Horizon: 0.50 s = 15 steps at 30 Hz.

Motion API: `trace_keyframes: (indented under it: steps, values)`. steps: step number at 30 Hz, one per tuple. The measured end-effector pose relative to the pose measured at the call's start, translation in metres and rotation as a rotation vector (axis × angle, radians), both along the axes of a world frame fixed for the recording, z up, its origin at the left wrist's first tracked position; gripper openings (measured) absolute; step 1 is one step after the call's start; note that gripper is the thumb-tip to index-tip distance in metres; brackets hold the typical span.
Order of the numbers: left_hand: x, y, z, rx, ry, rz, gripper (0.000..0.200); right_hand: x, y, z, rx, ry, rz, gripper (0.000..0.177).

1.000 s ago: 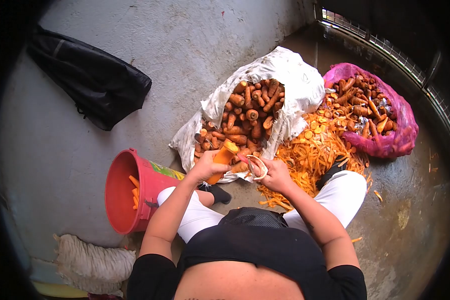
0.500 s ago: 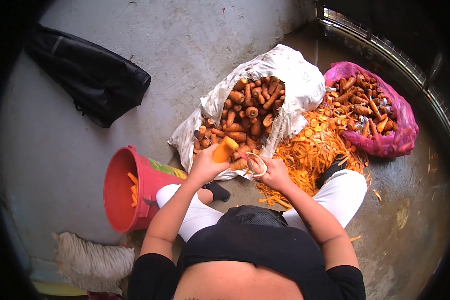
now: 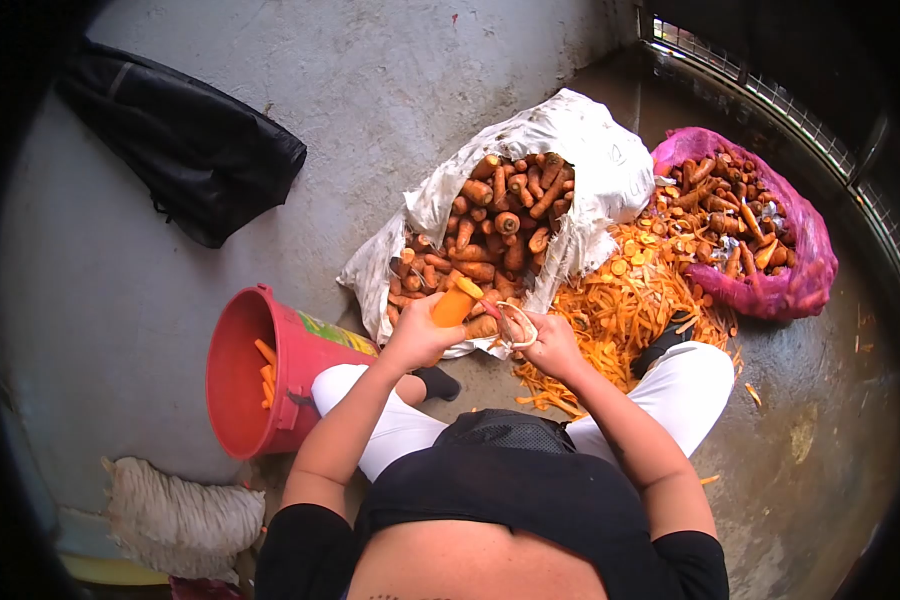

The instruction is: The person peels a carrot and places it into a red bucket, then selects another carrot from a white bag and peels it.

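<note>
My left hand (image 3: 417, 332) is closed round a peeled carrot (image 3: 454, 304), whose cut end points up and to the right. Just right of it, my right hand (image 3: 553, 347) grips a peeler (image 3: 518, 325) with a pale loop-shaped frame and some red on it. The peeler is close beside the carrot. Beyond both hands, a white sack (image 3: 610, 150) lies on its side, its mouth full of unpeeled carrots (image 3: 506, 222). A heap of orange peelings (image 3: 615, 315) spreads over the floor beyond my right hand.
A red bucket (image 3: 295, 375) at the left, tipped in this view, holds several peeled carrots (image 3: 267, 378). A pink bag (image 3: 815, 245) of carrots and scraps stands at the right. A black bag (image 3: 195, 150) lies back left; a whitish sack (image 3: 180, 510) is at front left.
The carrot in my left hand has shifted slightly to the right. My right hand keeps the peeler beside it, nearly in the same place. The view has moved a little.
</note>
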<state>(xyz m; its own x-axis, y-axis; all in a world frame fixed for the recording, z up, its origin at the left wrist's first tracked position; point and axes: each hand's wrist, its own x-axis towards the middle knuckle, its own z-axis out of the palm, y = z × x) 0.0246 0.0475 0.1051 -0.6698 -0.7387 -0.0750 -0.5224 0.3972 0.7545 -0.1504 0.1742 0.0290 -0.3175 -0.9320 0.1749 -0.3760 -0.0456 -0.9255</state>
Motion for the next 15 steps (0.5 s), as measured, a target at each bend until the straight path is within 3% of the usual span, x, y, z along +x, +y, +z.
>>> trace_keyframes:
  steps: [1, 4, 7, 10, 15]
  values:
    - [-0.001, 0.001, 0.002, 0.087, 0.017, -0.007, 0.028, -0.001, 0.001, 0.0, 0.012, -0.004, 0.008, 0.038]
    - [-0.008, 0.011, 0.029, -0.463, -0.331, -0.021, 0.032, 0.002, -0.001, -0.007, 0.028, -0.009, 0.016, 0.039]
    - [-0.002, 0.002, 0.016, -0.314, -0.194, -0.052, 0.036, 0.0, -0.003, -0.007, 0.005, -0.07, 0.024, 0.04]
    - [0.001, -0.003, 0.011, 0.12, -0.008, -0.078, 0.035, -0.001, -0.001, -0.008, -0.018, -0.06, 0.035, 0.04]
    - [0.004, -0.002, 0.016, 0.529, 0.063, -0.068, 0.025, -0.005, 0.0, 0.001, 0.05, 0.121, 0.001, 0.042]
